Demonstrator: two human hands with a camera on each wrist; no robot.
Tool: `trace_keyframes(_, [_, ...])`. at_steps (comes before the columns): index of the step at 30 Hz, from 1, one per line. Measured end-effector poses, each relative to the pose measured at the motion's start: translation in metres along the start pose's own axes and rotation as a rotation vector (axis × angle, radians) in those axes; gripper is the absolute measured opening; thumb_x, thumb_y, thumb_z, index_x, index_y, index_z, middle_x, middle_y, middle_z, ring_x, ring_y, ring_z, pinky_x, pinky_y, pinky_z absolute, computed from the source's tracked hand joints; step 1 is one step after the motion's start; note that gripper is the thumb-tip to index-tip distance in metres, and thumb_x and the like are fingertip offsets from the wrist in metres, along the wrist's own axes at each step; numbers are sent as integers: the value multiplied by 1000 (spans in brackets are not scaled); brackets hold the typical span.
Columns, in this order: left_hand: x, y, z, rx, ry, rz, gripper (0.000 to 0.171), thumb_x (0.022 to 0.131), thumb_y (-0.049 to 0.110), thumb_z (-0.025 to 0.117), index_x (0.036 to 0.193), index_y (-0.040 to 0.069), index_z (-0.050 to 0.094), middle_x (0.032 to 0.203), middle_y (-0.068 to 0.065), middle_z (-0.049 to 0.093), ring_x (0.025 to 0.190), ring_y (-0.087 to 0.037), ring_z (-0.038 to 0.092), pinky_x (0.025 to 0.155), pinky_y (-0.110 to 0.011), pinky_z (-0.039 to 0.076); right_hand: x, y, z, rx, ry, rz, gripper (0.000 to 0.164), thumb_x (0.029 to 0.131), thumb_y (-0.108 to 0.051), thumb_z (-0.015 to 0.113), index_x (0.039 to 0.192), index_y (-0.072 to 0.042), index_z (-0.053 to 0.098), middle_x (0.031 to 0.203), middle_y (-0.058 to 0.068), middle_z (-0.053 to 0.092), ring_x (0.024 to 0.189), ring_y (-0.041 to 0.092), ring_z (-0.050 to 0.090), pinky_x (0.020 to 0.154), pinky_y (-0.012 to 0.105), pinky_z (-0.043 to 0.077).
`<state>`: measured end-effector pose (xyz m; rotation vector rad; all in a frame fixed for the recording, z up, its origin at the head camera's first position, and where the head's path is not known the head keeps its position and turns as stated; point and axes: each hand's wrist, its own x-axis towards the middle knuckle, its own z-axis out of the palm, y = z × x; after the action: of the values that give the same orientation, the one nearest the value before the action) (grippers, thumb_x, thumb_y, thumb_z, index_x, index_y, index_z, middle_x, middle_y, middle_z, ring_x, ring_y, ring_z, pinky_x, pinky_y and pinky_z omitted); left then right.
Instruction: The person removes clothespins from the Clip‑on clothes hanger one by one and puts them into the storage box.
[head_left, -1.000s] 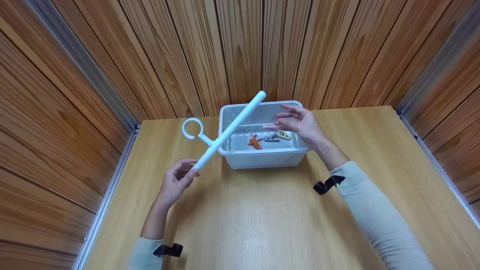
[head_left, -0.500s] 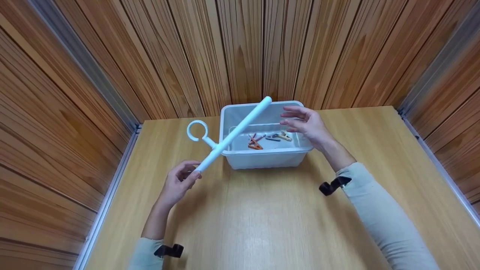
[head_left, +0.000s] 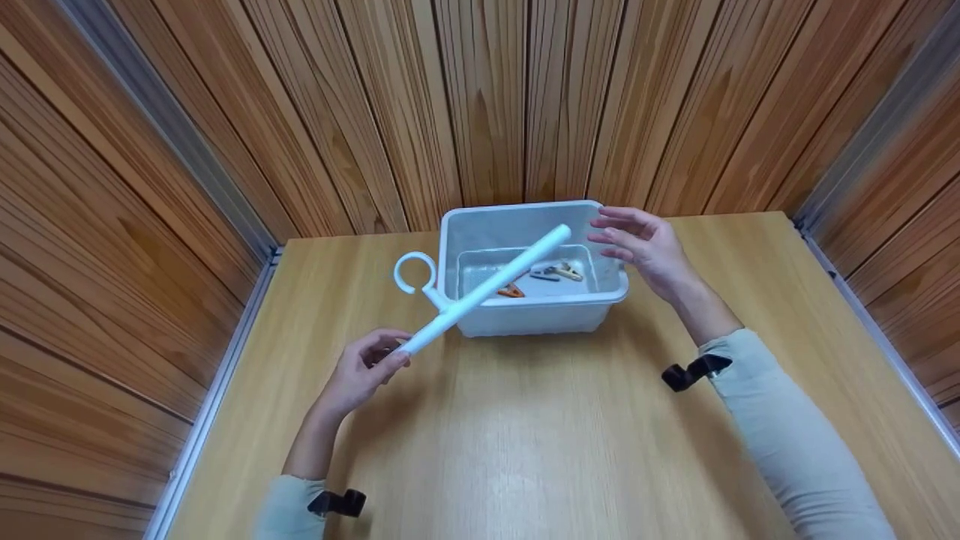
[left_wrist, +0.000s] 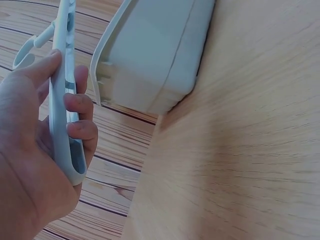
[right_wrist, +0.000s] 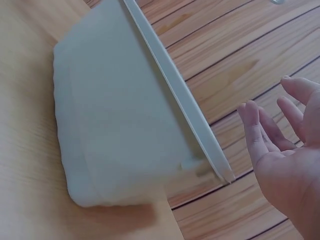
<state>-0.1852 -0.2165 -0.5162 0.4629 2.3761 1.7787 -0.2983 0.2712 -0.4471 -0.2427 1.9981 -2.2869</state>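
Observation:
My left hand (head_left: pixel 358 379) grips one end of a white plastic clothes hanger (head_left: pixel 491 286) with a ring-shaped hook. The hanger slants up and to the right, its far end overlapping the bin in the head view. In the left wrist view, thumb and fingers wrap around the hanger (left_wrist: pixel 60 112), whose underside is hollow. My right hand (head_left: pixel 656 255) holds nothing; its fingers are spread and loosely bent beside the bin's right rim. Inside the white bin (head_left: pixel 540 319) lie an orange clothespin (head_left: pixel 511 291), a grey clothespin (head_left: pixel 544 274) and a tan clothespin (head_left: pixel 568 273).
The bin stands at the back of a wooden table (head_left: pixel 480 435), near the plank wall (head_left: pixel 495 105). More plank walls with metal framing rise on the left and right. A black wrist mount (head_left: pixel 694 371) sits on each sleeve.
The hanger's far end has swung down and to the right, now in front of the bin's interior. My right hand has drawn to the right, from over the bin to its right rim.

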Motion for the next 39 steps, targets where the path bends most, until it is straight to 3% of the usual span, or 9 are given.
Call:
trace_keyframes(6, [1, -1, 2, 7, -61, -29, 30, 112, 10, 67, 139, -2, 70, 113, -27, 74, 84, -15, 64, 72, -21, 52, -5, -1, -17, 78, 35, -18, 36, 113, -12, 67, 148, -6, 69, 128, -1, 82, 117, 15, 83, 99, 29, 67])
trace_keyframes(10, [0, 0, 4, 15, -107, -47, 32, 112, 13, 69, 141, 0, 70, 117, -33, 73, 89, -16, 64, 74, -21, 53, -11, 0, -28, 83, 29, -30, 33, 113, -9, 65, 146, -9, 71, 131, -1, 83, 120, 14, 82, 100, 30, 67])
trace_keyframes(15, [3, 0, 10, 31, -147, -52, 31, 111, 16, 71, 140, 3, 73, 114, -29, 74, 88, -13, 61, 75, -22, 52, -18, 1, -40, 107, 18, -37, 34, 113, -7, 64, 147, -9, 70, 133, -1, 83, 123, 14, 81, 98, 28, 67])
trace_keyframes(17, [4, 0, 14, 46, -154, -53, 30, 111, 17, 72, 138, 5, 74, 114, -26, 75, 90, -15, 63, 78, -23, 53, -20, 2, -44, 110, 24, -39, 38, 113, -7, 65, 151, -3, 66, 133, -1, 83, 123, 14, 81, 96, 28, 67])
trace_keyframes(23, [8, 5, 23, 74, -190, -74, 28, 110, 22, 74, 136, 12, 77, 117, -19, 77, 102, -24, 66, 91, -30, 55, -27, 5, -57, 94, 30, -32, 38, 113, -8, 65, 151, -5, 67, 135, 0, 83, 124, 14, 81, 97, 28, 67])
trace_keyframes(39, [19, 6, 41, 122, -341, -112, 27, 111, 29, 73, 135, 18, 80, 117, -15, 73, 106, -25, 61, 92, -31, 51, -41, 6, -82, 76, 55, -63, 35, 115, -5, 60, 149, -6, 69, 134, -1, 83, 123, 14, 80, 97, 28, 67])
